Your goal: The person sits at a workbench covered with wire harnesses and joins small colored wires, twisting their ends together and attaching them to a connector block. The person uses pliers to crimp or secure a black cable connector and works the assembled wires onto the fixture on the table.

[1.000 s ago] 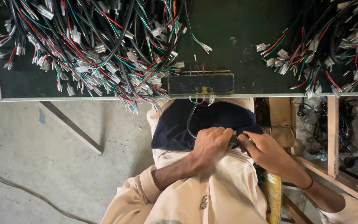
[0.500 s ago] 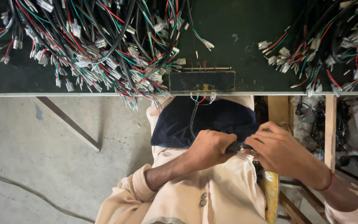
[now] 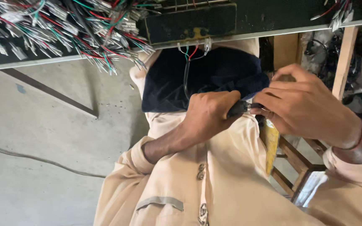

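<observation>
My left hand (image 3: 209,118) is closed around a thin black cable bundle (image 3: 239,108) over my lap. My right hand (image 3: 304,104) pinches the same bundle's end with its fingertips, touching the left hand. A black cable (image 3: 186,79) rises from my left hand to red, green and white wire ends with a small white connector (image 3: 206,44) at the edge of the dark green board (image 3: 189,25). A dark blue cloth (image 3: 210,73) lies across my lap under the hands.
A heap of coloured wires with white connectors (image 3: 63,29) covers the board at left; more wires (image 3: 348,12) lie at top right. A wooden frame (image 3: 344,62) and wooden stool (image 3: 298,159) stand at right. Grey concrete floor (image 3: 42,146) lies left.
The view has dropped and closed in on my hands, which now fill the middle. Both hands keep working the black cable bundle together; the right hand has shifted slightly right.
</observation>
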`<state>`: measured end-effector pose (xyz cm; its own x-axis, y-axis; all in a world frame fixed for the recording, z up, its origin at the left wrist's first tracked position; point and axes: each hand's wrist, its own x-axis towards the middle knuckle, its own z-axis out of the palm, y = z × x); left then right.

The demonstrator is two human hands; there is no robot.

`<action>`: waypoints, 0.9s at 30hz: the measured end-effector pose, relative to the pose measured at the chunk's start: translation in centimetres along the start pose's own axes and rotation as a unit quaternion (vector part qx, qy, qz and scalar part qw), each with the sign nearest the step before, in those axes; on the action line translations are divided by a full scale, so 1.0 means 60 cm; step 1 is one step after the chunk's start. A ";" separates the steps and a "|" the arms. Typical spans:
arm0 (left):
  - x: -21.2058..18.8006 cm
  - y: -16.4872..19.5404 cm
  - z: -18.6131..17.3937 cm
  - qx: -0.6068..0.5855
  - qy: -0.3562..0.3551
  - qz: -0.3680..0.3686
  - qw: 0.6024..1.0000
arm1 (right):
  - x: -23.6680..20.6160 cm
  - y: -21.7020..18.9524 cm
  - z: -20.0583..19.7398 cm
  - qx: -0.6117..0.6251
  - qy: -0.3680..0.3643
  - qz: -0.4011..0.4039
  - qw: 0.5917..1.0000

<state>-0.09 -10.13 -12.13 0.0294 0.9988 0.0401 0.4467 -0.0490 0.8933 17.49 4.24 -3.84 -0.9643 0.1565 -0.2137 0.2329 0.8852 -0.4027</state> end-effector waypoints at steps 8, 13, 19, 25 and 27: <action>0.007 -0.008 -0.048 0.030 0.098 -0.076 0.992 | -0.049 0.032 -0.029 0.113 0.091 0.071 0.987; 0.001 -0.013 -0.044 -0.104 0.094 -0.063 0.988 | -0.081 0.054 -0.012 0.394 0.327 0.165 0.843; 0.018 -0.014 -0.036 -0.072 0.089 -0.005 0.993 | 0.019 -0.015 0.108 0.619 0.399 0.121 0.666; 0.019 -0.007 -0.037 -0.105 0.121 0.008 0.987 | 0.085 -0.070 0.132 0.608 0.373 0.085 0.695; 0.018 -0.011 -0.033 -0.103 0.116 -0.003 0.988 | 0.084 -0.068 0.129 0.604 0.384 0.083 0.693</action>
<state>-2.14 -9.00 -11.80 -0.1889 0.9753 0.1146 0.2537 -0.0643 0.9651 12.68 -1.97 -10.17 -0.5855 0.8106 0.0036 -0.1637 -0.1139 -0.9799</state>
